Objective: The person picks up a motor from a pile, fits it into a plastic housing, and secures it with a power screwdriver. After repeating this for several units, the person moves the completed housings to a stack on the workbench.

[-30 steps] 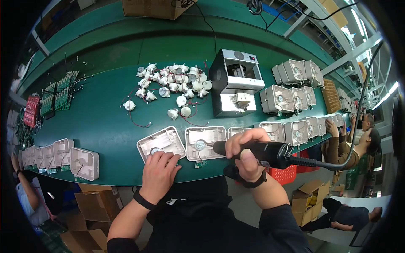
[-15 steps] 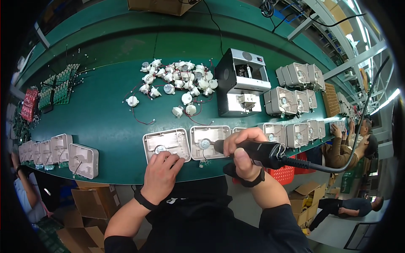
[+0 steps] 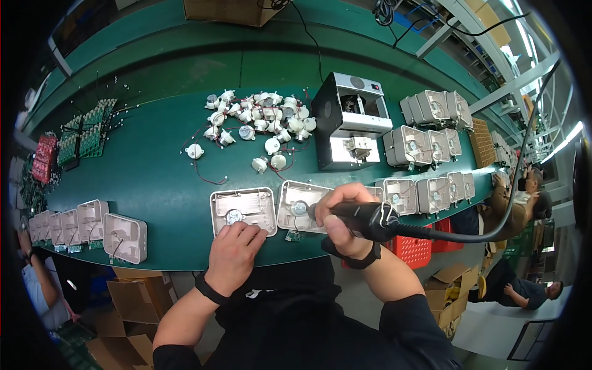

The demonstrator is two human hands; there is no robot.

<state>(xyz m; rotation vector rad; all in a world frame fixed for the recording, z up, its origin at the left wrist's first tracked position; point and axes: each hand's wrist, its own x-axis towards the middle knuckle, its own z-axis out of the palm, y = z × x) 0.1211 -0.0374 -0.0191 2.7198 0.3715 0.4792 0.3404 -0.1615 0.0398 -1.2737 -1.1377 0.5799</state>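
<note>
My right hand (image 3: 346, 225) grips a black corded electric screwdriver (image 3: 373, 221), held sideways with its tip pointing left. That tip reaches over a white plastic housing (image 3: 295, 190), close to the round metal-faced part (image 3: 300, 208) inside it; whether they touch I cannot tell. A small green circuit board (image 3: 295, 235) lies at this housing's near edge. Just to the left sits another white housing (image 3: 251, 198) with a similar round part (image 3: 234, 216). My left hand (image 3: 231, 256) rests at its near edge, fingers spread over the rim beside the round part.
Behind the housings lies a pile of white round parts with red wires (image 3: 265, 114). A black and silver machine (image 3: 351, 123) stands right of it. More white housings (image 3: 413, 145) fill the right; others (image 3: 125, 237) line the left. The screwdriver's cable (image 3: 459, 237) curves up rightward. People sit farther right.
My right hand and the screwdriver have shifted slightly left. The housing under the tip now sits a little askew. My left hand stays at the left housing's edge.
</note>
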